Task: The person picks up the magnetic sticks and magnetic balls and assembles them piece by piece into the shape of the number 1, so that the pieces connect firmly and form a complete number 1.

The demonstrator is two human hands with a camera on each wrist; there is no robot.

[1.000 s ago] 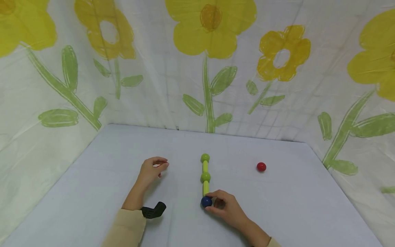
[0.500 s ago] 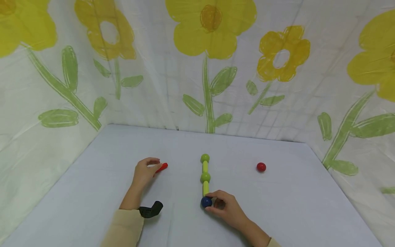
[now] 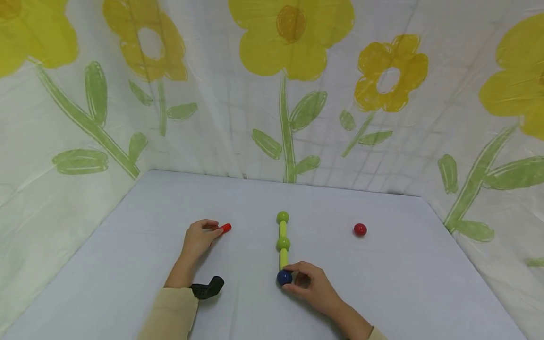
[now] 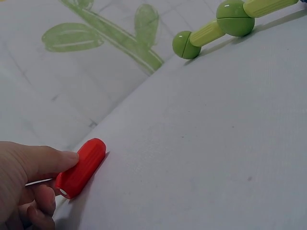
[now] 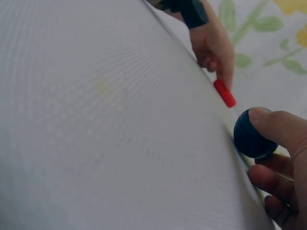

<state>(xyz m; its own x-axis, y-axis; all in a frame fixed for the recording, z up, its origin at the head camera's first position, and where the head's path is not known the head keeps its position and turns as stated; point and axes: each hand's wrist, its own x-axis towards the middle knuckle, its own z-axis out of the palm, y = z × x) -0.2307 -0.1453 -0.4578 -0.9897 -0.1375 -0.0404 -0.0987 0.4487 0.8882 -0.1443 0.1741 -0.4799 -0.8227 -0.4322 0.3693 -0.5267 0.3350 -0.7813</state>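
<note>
Between thumb and fingers, my left hand [image 3: 199, 240] pinches a short red rod [image 4: 82, 167] close over the table, left of the middle. My right hand [image 3: 313, 289] holds a dark blue ball [image 3: 284, 277] by thumb and index finger. That ball sits at the near end of a straight chain of yellow-green rods [image 3: 283, 259] and green balls, including a middle green ball [image 3: 283, 243] and a far green ball [image 3: 282, 217]. In the right wrist view the blue ball [image 5: 253, 135] hides most of the chain behind it.
A loose red ball [image 3: 360, 230] lies on the white table [image 3: 382, 283] to the right of the chain. A black wrist-worn device [image 3: 208, 287] juts from the left sleeve. Behind the table hangs a curtain [image 3: 212, 137] with painted yellow flowers.
My left hand has moved slightly left and nearer to me, and the red rod, mostly hidden in its fingers before, now shows. The right hand and the blue ball have stayed put.
</note>
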